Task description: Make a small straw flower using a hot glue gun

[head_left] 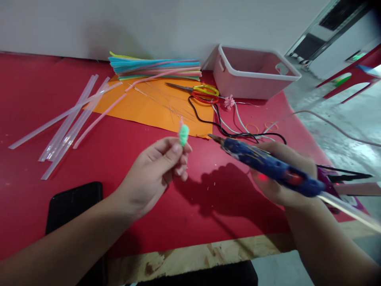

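— Near the centre of the frame, what is the left hand doing?

— It pinches a small green fuzzy piece between thumb and fingertips, closed on it, held up above the red table. The piece is bright mint green, soft-looking and stubby, with a thin pale tip sticking up from its top.

— And the right hand?

— Lower right of the frame, wrapped shut around a blue glue gun. The gun's body is dark blue and smeared, with a red glow near the grip; its metal nozzle points left toward the green piece but stays apart from it. A clear glue stick juts from its back end.

— What lies behind?

— Upper centre, an orange sheet with a stack of coloured pipe cleaners at its far edge. Yellow-and-red scissors lie beside a white plastic basket. Clear glue sticks are scattered at upper left, and a black phone sits at lower left.
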The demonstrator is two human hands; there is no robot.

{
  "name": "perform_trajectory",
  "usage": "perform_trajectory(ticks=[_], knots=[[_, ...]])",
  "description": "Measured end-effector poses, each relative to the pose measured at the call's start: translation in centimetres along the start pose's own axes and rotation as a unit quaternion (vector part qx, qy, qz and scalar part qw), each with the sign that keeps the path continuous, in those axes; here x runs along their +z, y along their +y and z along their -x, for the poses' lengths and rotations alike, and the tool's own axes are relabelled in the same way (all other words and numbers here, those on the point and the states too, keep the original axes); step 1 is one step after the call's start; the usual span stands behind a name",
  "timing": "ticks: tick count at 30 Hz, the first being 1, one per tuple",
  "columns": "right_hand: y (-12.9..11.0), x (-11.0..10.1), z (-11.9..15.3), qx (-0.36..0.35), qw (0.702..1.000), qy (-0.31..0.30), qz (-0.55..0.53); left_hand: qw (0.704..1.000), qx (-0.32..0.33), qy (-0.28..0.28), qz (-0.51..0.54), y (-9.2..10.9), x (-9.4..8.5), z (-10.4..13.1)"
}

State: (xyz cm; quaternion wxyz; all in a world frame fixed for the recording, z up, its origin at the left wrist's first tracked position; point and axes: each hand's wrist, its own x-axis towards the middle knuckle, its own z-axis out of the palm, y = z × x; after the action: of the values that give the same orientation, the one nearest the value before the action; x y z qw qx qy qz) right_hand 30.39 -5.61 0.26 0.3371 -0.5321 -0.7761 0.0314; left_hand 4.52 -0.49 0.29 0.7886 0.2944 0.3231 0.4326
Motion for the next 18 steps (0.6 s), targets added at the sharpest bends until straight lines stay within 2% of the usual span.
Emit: perform_trajectory(ticks=[4,7,9,11,14,15,18], knots=[[1.1,0.6,-0.9,-0.006,0.985,-0.148,0.087,0.993,0.032,0.089,0.068,0.5,-0.2,-0.8],[2.2,0.7,-1.1,0.007,0.972,-0.207,0.106,0.992,0.038,0.099,0.074,0.7,-0.4,-1.2],[2.6,0.5,-1.2,0.015,0.971,-0.213,0.11,0.992,0.046,0.09,0.074,0.8,-0.5,-1.4],[2.5,0.3,-1.3,0.02,0.976,-0.185,0.109,0.993,0.058,0.077,0.071,0.8,-0.6,-1.5],[0.9,0.5,-2.0,0.0,0.987,-0.115,0.108,0.993,0.074,0.067,0.056,0.8,-0.7,-1.6],[0.0,0.9,-2.3,-0.01,0.988,-0.11,0.106,0.993,0.078,0.068,0.049,0.8,-0.7,-1.6],[-2.6,2.9,-3.5,-0.034,0.983,-0.163,0.082,0.994,0.076,0.068,0.029,0.6,-0.5,-1.6]])
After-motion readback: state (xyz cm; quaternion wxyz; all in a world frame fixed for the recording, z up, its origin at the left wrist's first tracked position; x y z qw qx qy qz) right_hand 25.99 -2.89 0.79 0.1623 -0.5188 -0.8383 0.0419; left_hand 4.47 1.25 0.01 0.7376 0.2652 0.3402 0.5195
